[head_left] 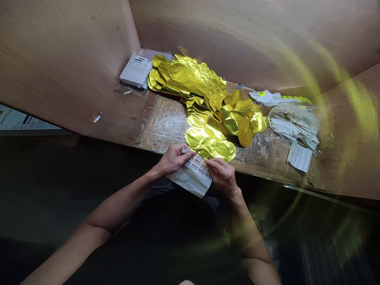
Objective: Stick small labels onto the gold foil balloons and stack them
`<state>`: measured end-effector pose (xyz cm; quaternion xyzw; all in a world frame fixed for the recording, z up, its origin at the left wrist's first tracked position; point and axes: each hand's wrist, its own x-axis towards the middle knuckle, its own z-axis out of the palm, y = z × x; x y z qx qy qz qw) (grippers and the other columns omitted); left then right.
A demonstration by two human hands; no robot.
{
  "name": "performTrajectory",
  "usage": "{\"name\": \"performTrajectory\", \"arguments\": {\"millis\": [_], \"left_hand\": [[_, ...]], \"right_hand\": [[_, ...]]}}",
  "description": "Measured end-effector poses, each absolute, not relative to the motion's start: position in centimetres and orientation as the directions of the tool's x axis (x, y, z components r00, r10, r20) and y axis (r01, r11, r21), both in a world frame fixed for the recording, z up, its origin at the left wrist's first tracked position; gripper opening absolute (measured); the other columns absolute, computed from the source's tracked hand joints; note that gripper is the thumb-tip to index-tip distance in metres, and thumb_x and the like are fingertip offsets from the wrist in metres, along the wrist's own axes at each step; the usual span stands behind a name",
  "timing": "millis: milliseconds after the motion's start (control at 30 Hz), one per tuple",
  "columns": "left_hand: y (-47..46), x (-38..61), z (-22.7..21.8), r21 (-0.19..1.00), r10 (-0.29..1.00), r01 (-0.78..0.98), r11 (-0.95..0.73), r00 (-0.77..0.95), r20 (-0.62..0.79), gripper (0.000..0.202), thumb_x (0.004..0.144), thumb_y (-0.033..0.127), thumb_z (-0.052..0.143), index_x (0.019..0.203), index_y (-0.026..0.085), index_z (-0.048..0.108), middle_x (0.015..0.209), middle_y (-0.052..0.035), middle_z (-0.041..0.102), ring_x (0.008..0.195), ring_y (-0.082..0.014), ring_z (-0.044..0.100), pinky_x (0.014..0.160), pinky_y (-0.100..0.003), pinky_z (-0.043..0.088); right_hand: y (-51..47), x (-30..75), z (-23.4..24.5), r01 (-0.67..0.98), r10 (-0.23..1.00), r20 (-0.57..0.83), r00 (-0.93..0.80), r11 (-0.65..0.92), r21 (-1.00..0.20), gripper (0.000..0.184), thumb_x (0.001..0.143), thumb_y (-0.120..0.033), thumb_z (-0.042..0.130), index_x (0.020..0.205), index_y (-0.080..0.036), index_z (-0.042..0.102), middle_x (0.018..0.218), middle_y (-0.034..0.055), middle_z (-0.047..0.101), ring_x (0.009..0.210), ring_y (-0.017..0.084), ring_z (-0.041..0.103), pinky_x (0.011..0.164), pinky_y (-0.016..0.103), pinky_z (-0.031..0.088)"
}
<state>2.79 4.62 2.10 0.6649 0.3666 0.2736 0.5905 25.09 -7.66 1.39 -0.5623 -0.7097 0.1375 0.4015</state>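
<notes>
The left hand [173,160] and right hand [222,178] both pinch a printed label sheet [194,174], and a rough tug could tear it or crease the gold foil balloon [210,144] just beside it.

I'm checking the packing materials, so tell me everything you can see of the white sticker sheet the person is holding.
The white rectangular sticker sheet looks like thin, slightly creased paper. Rows of small white labels with red-and-black symbols run along its far part; their print is too small to read, while the near part is plain. It is held tilted above the person's lap, near the bench edge, pinched between the left hand and right hand.
</notes>
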Motion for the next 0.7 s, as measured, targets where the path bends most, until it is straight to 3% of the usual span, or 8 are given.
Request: {"name": "performTrajectory", "arguments": {"millis": [167,267,367,467,567,633,700], "left_hand": [[4.7,2.6,2.1,0.987,0.811,0.155,-0.045,0.582,-0.055,0.039,0.093,0.052,0.071,0.082,0.015,0.069,0.067,0.0016,0.060,0.060,-0.0120,0.050,0.056,-0.024,0.039],[4.5,2.3,2.1,0.982,0.822,0.164,-0.092,0.570,-0.018,0.039,0.094,0.051,0.071,0.083,0.014,0.071,0.069,0.0006,0.063,0.062,-0.0128,0.053,0.058,-0.025,0.041],[4.1,2.2,2.1,0.970,0.817,0.168,-0.178,0.574,0.051,0.036,0.096,0.049,0.071,0.085,0.015,0.075,0.075,-0.0018,0.070,0.068,-0.0144,0.060,0.064,-0.025,0.044],[3.7,2.1,2.1,0.952,0.809,0.184,-0.245,0.580,0.096,0.031,0.095,0.046,0.073,0.088,0.016,0.079,0.076,-0.0021,0.074,0.067,-0.0138,0.060,0.064,-0.025,0.042],[3.6,2.0,2.2,0.962,0.810,0.176,-0.208,0.583,0.068,0.030,0.093,0.045,0.075,0.089,0.016,0.080,0.079,-0.0026,0.075,0.070,-0.0151,0.062,0.065,-0.026,0.043],[3.8,1.8,2.4,0.983,0.812,0.149,-0.107,0.583,0.000,0.033,0.092,0.048,0.075,0.088,0.015,0.079,0.080,-0.0035,0.075,0.073,-0.0168,0.063,0.067,-0.026,0.045],[3.9,1.7,2.6,0.994,0.807,0.111,0.007,0.586,-0.071,0.040,0.093,0.052,0.073,0.082,0.014,0.075,0.076,-0.0029,0.070,0.070,-0.0160,0.060,0.065,-0.026,0.044]], "right_hand": [[-7.4,24.8,1.3,0.730,0.898,0.422,-0.126,0.372,-0.573,0.022,0.104,-0.021,0.060,0.118,-0.028,0.075,0.110,0.0096,0.074,0.100,0.023,0.072,0.088,0.040,0.062],[-7.2,24.4,2.2,0.783,0.922,0.383,-0.054,0.277,-0.558,0.025,0.106,-0.027,0.057,0.127,-0.025,0.071,0.113,0.0117,0.073,0.105,0.026,0.071,0.093,0.043,0.059],[-6.7,24.3,4.0,0.822,0.975,0.216,-0.044,0.158,-0.547,0.029,0.107,-0.036,0.057,0.130,-0.023,0.068,0.117,0.0125,0.075,0.108,0.028,0.070,0.098,0.044,0.054],[-6.0,24.5,5.4,0.742,0.988,-0.042,-0.150,0.084,-0.665,0.030,0.104,-0.042,0.061,0.126,-0.023,0.069,0.111,0.0076,0.077,0.099,0.023,0.070,0.089,0.035,0.053],[-5.6,24.7,5.5,0.658,0.983,-0.125,-0.134,-0.006,-0.753,0.022,0.099,-0.043,0.069,0.100,-0.021,0.070,0.084,0.0001,0.071,0.074,0.016,0.060,0.069,0.027,0.046],[-5.5,24.6,5.1,0.635,0.992,-0.107,-0.071,-0.038,-0.772,0.030,0.098,-0.042,0.069,0.078,-0.020,0.062,0.068,-0.0030,0.057,0.063,0.013,0.047,0.061,0.026,0.038],[-5.7,24.6,4.6,0.606,0.992,-0.110,-0.061,-0.051,-0.794,0.038,0.101,-0.043,0.065,0.071,-0.020,0.056,0.064,-0.0035,0.049,0.061,0.012,0.039,0.057,0.026,0.032]]}}
